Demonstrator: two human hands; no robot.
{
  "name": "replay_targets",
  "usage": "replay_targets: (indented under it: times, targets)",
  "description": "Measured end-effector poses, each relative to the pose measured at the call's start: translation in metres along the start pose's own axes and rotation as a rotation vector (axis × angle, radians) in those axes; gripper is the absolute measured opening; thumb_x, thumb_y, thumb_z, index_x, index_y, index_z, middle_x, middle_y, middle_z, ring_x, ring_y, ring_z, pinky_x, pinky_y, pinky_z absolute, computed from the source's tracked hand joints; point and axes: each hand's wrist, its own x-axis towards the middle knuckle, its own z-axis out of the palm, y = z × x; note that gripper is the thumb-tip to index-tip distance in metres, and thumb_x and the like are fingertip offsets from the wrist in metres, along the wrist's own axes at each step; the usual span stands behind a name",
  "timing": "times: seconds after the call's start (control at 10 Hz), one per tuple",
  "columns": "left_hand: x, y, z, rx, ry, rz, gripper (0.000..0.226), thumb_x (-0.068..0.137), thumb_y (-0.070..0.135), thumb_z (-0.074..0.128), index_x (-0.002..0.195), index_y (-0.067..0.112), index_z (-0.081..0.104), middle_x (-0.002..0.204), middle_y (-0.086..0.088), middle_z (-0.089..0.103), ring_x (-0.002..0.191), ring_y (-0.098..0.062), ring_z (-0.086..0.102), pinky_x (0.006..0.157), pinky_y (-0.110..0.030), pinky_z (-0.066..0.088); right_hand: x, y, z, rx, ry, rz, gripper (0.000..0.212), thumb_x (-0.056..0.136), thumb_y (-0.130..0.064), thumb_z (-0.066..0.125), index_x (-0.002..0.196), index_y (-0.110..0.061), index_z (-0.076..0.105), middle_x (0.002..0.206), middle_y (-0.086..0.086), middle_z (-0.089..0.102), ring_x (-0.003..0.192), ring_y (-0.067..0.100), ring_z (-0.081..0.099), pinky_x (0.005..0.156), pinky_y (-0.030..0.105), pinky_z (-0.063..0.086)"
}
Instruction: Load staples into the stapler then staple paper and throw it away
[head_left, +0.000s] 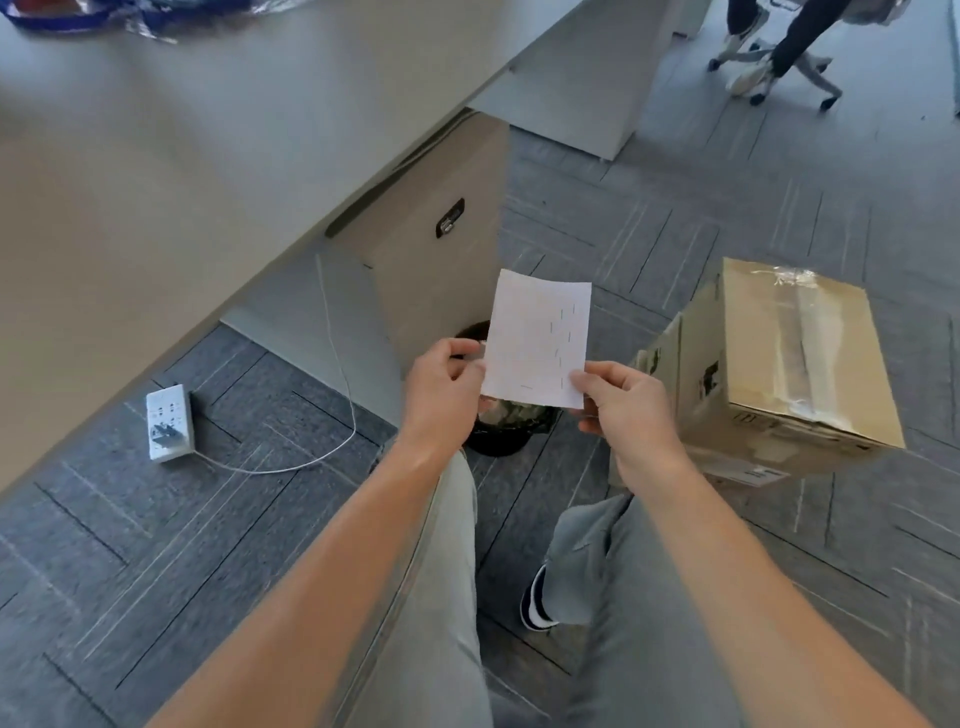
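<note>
A small white sheet of paper (537, 338) with several staples in it is held up in front of me by both hands. My left hand (441, 392) pinches its left edge and my right hand (623, 405) pinches its lower right corner. Directly beneath the paper a black waste bin (506, 431) stands on the floor, mostly hidden by the paper and my hands. No stapler is in view.
A grey desk (182, 182) runs along the left, with a beige drawer cabinet (441, 260) under its edge. A taped cardboard box (779, 364) stands right of the bin. A white power strip (169, 422) with a cable lies on the carpet. Another person's legs and an office chair (779, 57) are far right.
</note>
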Motion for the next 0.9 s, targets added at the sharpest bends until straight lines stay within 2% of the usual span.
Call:
replay_targets:
  times: [0.1, 0.2, 0.3, 0.4, 0.5, 0.6, 0.7, 0.8, 0.9]
  targets:
    - [0.018, -0.028, -0.006, 0.274, 0.070, 0.089, 0.026, 0.098, 0.026, 0.057, 0.124, 0.021, 0.060, 0.098, 0.012, 0.069, 0.086, -0.003, 0.065, 0.074, -0.017, 0.051, 0.034, 0.015, 0.015, -0.011, 0.040, 0.042, 0.013, 0.102, -0.014, 0.062, 0.097, -0.021, 0.072, 0.093, 0.001, 0.073, 0.075, 0.017, 0.065, 0.061, 0.028, 0.055]
    - [0.026, -0.060, -0.013, 0.711, 0.021, 0.139, 0.040, 0.096, 0.042, 0.056, 0.130, 0.020, 0.056, 0.118, 0.001, 0.060, 0.113, -0.018, 0.054, 0.090, -0.031, 0.044, 0.069, 0.037, 0.032, -0.059, 0.062, 0.089, 0.016, 0.103, -0.014, 0.058, 0.109, -0.017, 0.073, 0.104, 0.003, 0.074, 0.084, 0.021, 0.067, 0.063, 0.028, 0.056]
    - [0.019, -0.083, -0.013, 1.212, -0.130, 0.098, 0.060, 0.093, 0.063, 0.042, 0.137, 0.022, 0.050, 0.136, -0.002, 0.052, 0.128, -0.026, 0.042, 0.103, -0.045, 0.037, 0.095, 0.059, 0.045, -0.107, 0.062, 0.145, 0.020, 0.102, -0.013, 0.057, 0.110, -0.014, 0.074, 0.105, 0.008, 0.075, 0.082, 0.021, 0.063, 0.060, 0.028, 0.054]
    - [0.020, -0.090, -0.013, 1.315, -0.125, 0.104, 0.063, 0.091, 0.068, 0.035, 0.133, 0.025, 0.053, 0.137, 0.000, 0.051, 0.126, -0.025, 0.042, 0.101, -0.047, 0.039, 0.116, 0.078, 0.060, -0.144, 0.061, 0.204, 0.021, 0.102, -0.011, 0.055, 0.111, -0.012, 0.074, 0.094, 0.006, 0.071, 0.074, 0.020, 0.061, 0.059, 0.029, 0.054]
    - [0.027, -0.093, -0.018, 1.323, -0.112, 0.069, 0.060, 0.091, 0.067, 0.032, 0.127, 0.026, 0.057, 0.131, 0.002, 0.055, 0.121, -0.023, 0.046, 0.094, -0.045, 0.042, 0.135, 0.090, 0.076, -0.150, 0.060, 0.252, 0.017, 0.102, -0.011, 0.058, 0.109, -0.011, 0.073, 0.093, 0.008, 0.070, 0.071, 0.022, 0.061, 0.061, 0.031, 0.055]
    - [0.029, -0.096, -0.021, 1.328, -0.082, 0.070, 0.059, 0.091, 0.066, 0.031, 0.123, 0.026, 0.060, 0.126, 0.002, 0.058, 0.116, -0.022, 0.049, 0.091, -0.044, 0.044, 0.157, 0.093, 0.091, -0.148, 0.078, 0.275, 0.009, 0.099, -0.014, 0.062, 0.099, -0.016, 0.071, 0.103, 0.012, 0.073, 0.077, 0.025, 0.068, 0.064, 0.033, 0.058]
    - [0.030, -0.096, -0.021, 1.332, -0.050, 0.074, 0.058, 0.091, 0.065, 0.031, 0.121, 0.026, 0.061, 0.121, 0.003, 0.060, 0.112, -0.021, 0.052, 0.089, -0.042, 0.045, 0.170, 0.096, 0.100, -0.169, 0.066, 0.285, 0.014, 0.097, -0.016, 0.064, 0.108, -0.011, 0.071, 0.099, 0.012, 0.073, 0.073, 0.023, 0.068, 0.057, 0.031, 0.053]
    - [0.031, -0.096, -0.022, 1.305, -0.021, 0.071, 0.055, 0.090, 0.062, 0.032, 0.118, 0.025, 0.063, 0.118, 0.003, 0.061, 0.110, -0.021, 0.052, 0.088, -0.042, 0.045, 0.171, 0.106, 0.103, -0.247, 0.041, 0.281, 0.022, 0.093, -0.019, 0.061, 0.109, -0.009, 0.071, 0.104, 0.017, 0.075, 0.085, 0.027, 0.064, 0.084, 0.043, 0.058]
    - [0.033, -0.096, -0.021, 1.285, 0.007, 0.069, 0.054, 0.090, 0.061, 0.033, 0.116, 0.024, 0.064, 0.116, 0.002, 0.062, 0.108, -0.021, 0.053, 0.087, -0.042, 0.045, 0.164, 0.107, 0.104, -0.219, 0.033, 0.289, 0.010, 0.093, -0.017, 0.060, 0.095, -0.013, 0.070, 0.103, 0.015, 0.075, 0.090, 0.026, 0.068, 0.089, 0.042, 0.061]
